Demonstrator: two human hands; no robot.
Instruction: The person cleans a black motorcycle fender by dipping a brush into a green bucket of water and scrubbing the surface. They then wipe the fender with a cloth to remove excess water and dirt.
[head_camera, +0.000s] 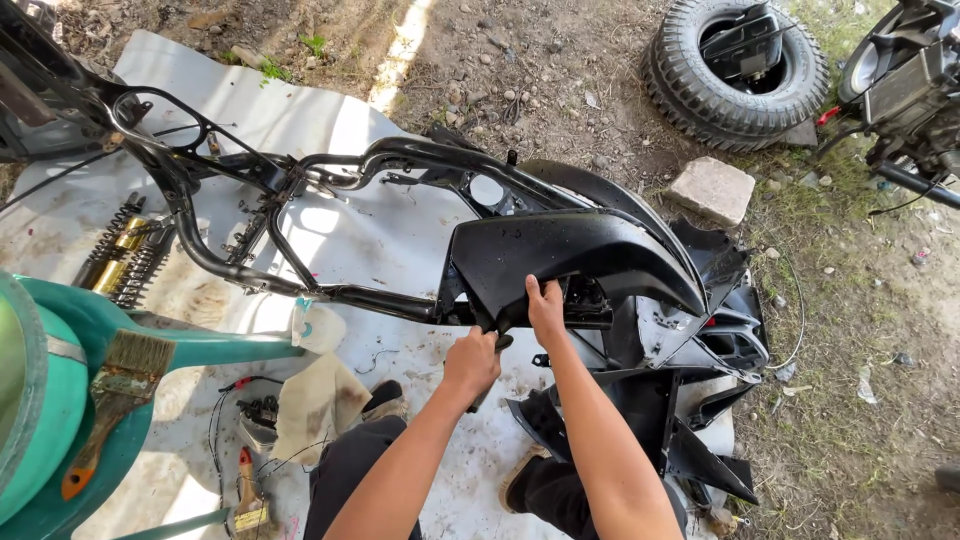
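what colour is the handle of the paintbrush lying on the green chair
Orange, on the paintbrush resting on the green chair; shows best in the head view.

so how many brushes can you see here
2: one brush with a wooden handle lies on the green chair at left; a smaller brush lies on the sheet below. Others may be hidden.

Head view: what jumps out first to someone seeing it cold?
The black side panel at centre, with the right hand gripping its lower edge and the left hand closed at the same edge beside it. Behind runs the bare black scooter frame over a white sheet. A loose tyre lies on the dirt, top right.
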